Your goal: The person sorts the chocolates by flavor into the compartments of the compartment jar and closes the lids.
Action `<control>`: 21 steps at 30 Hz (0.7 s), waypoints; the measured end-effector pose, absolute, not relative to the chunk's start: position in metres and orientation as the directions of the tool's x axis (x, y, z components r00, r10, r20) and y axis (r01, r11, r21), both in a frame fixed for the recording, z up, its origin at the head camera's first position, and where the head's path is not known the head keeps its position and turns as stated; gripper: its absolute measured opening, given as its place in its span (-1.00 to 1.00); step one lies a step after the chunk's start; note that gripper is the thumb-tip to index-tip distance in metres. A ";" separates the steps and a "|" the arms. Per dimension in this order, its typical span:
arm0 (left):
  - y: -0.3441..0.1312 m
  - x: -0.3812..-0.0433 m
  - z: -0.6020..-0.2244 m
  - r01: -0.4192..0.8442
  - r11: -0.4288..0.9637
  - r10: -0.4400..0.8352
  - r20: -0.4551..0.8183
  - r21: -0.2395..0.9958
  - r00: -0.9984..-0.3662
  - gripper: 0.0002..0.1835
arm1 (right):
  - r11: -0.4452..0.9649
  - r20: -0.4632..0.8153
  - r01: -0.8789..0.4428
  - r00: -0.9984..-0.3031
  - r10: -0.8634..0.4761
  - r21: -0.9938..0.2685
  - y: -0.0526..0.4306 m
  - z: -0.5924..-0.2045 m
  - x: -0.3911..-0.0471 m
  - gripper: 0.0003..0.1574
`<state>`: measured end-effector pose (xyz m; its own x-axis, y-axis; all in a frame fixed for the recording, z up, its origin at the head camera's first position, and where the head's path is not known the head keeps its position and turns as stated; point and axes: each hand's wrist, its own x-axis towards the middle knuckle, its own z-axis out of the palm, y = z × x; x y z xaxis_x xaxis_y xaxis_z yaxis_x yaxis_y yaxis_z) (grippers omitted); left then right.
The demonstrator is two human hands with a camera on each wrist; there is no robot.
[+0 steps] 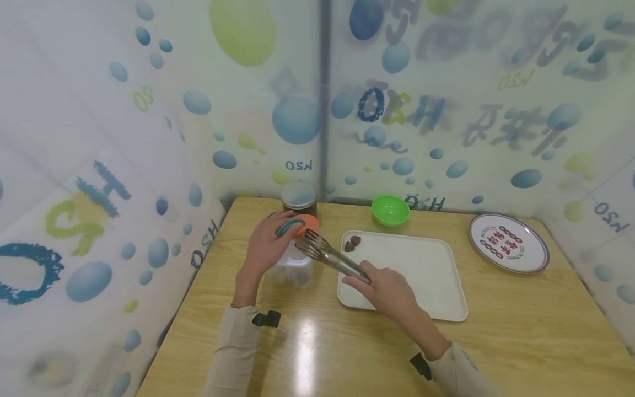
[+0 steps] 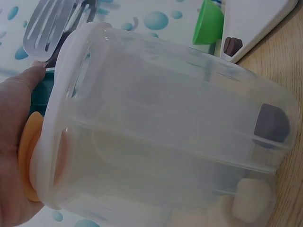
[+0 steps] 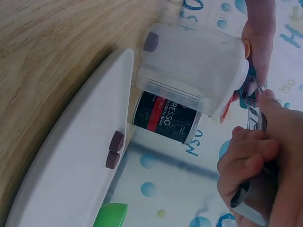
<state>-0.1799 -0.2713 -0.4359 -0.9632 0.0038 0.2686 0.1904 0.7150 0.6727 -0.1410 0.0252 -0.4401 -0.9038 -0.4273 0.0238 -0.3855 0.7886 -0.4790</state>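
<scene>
A clear plastic jar [image 2: 156, 113] stands on the table, holding a dark piece [image 2: 271, 124] and pale pieces [image 2: 251, 199] at its bottom. My left hand [image 1: 266, 242] grips the orange and teal lid [image 1: 307, 225] at the jar's top. In my right hand [image 1: 392, 289] are metal tongs [image 1: 342, 263], held by the handle. Their slotted heads [image 2: 47, 30] are beside the lid, close to my left fingers. I see nothing between them. Two dark brown chunks [image 1: 353, 243] lie at the left corner of the white tray [image 1: 412, 275].
Behind the jar stands a coffee can [image 3: 165, 117] with a metal lid. A green bowl [image 1: 391, 210] sits beyond the tray, and an oval plate [image 1: 511, 242] with red lettering lies to the right. Patterned curtain walls [image 1: 258, 127] border the wooden table [image 1: 526, 325].
</scene>
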 end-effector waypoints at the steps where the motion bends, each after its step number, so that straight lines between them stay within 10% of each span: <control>1: -0.271 -0.180 -0.436 0.189 0.716 0.002 0.268 0.672 -0.963 -0.43 | 0.791 0.025 -0.384 -0.905 -0.425 -0.477 0.025 -0.441 -0.141 -0.44; 21: -0.270 -0.180 -0.437 0.170 0.699 -0.017 0.254 0.695 -0.967 -0.40 | 0.831 0.063 -0.309 -0.946 -0.317 -0.462 0.052 -0.458 -0.149 -0.39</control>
